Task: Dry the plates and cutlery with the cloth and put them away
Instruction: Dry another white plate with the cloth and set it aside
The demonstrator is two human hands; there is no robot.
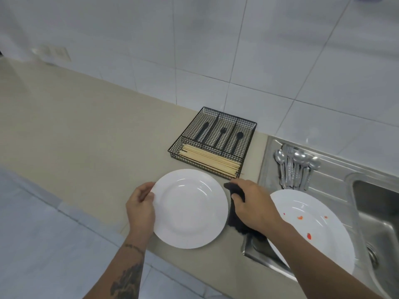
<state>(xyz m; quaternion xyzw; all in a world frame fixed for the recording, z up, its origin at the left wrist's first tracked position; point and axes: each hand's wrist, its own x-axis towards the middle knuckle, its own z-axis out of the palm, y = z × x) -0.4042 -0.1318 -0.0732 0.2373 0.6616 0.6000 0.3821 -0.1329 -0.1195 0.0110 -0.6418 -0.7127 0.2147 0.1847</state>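
The left hand [140, 209] grips the left rim of a clean white plate [190, 209]. Just beyond its right rim, the right hand [253, 205] curls round a black cloth [236, 212]. Spoons [296, 167] lie farther right.

You face a wall [216, 50] of large white glossy tiles with thin grey grout lines, catching soft reflections of light. Below it a beige counter [86, 126] runs left to right, meeting a steel sink [377, 212] with a drainboard at your right. A pale grey tiled floor [32, 234] shows at lower left.
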